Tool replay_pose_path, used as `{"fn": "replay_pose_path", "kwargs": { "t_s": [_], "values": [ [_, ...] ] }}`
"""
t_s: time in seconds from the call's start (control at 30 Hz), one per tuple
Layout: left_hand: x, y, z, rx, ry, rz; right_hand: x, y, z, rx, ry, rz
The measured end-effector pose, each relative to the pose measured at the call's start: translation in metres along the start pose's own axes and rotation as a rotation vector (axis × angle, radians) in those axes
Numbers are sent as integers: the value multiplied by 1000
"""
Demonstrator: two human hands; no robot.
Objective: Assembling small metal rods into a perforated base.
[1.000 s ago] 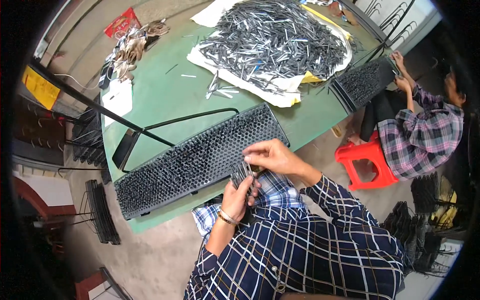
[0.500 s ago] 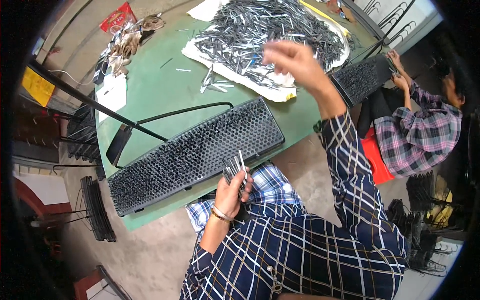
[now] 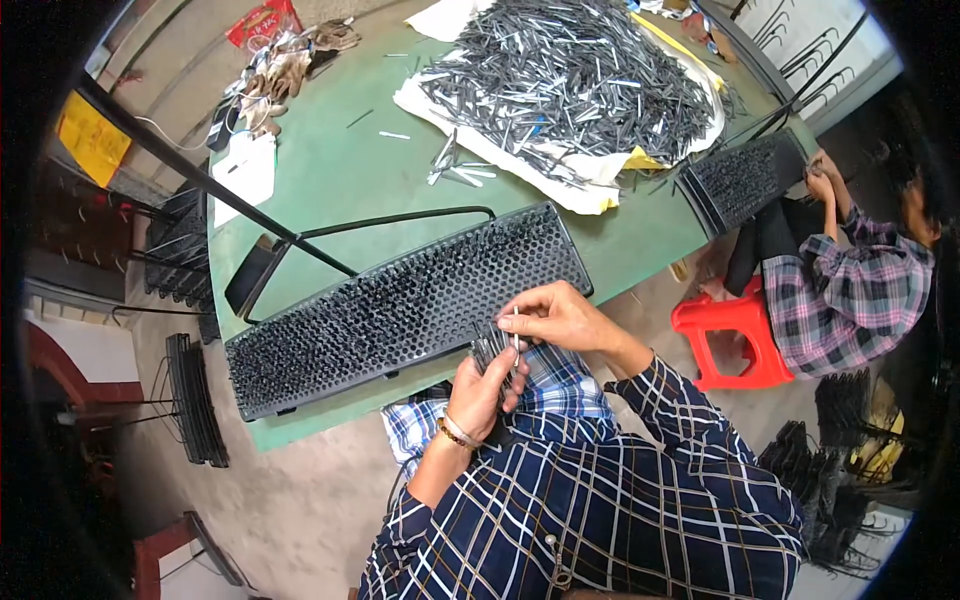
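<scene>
A bunch of thin dark and silver metal strips stands up from my left hand, whose fingers are wrapped round it. My right hand has come to the top of the bunch, thumb and fingers pinched at one bright silver strip. Just beyond both hands lies a long black perforated panel, slanting across the table's near edge. Small dark pieces stick up from many of its holes, most densely toward the left; the right end shows more bare holes.
A big heap of metal strips lies on a pale sheet on the green table. A black bent rod frame stands behind the panel. At right, a co-worker in a plaid shirt handles another panel, near a red stool.
My right hand has come down from above the heap to the strips in my left hand. The view has shifted slightly. The co-worker's hands have moved a little.
</scene>
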State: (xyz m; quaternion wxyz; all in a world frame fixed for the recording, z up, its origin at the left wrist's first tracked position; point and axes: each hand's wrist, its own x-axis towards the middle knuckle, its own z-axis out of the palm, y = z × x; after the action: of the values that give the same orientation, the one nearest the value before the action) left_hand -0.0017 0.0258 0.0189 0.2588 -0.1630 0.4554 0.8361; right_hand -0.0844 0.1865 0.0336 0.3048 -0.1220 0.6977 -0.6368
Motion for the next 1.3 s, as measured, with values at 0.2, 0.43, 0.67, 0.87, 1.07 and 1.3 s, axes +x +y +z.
{"fn": "replay_pose_path", "kwargs": {
  "t_s": [0.2,0.43,0.67,0.87,1.07,1.3],
  "values": [
    [2,-6,-4,27,14,10,1,14,-4,66,19,71],
    [5,-7,-2,36,96,50,-1,14,2,111,129,75],
    [10,-11,-2,42,170,96,-6,18,6,185,126,103],
    [13,-16,-9,-20,167,92,-5,0,-22,57,428,-208],
    [15,-19,-6,12,127,6,24,-5,-54,-261,645,-373],
    [13,-19,-8,21,100,-24,38,3,-53,-462,652,-443]
  ]
}}
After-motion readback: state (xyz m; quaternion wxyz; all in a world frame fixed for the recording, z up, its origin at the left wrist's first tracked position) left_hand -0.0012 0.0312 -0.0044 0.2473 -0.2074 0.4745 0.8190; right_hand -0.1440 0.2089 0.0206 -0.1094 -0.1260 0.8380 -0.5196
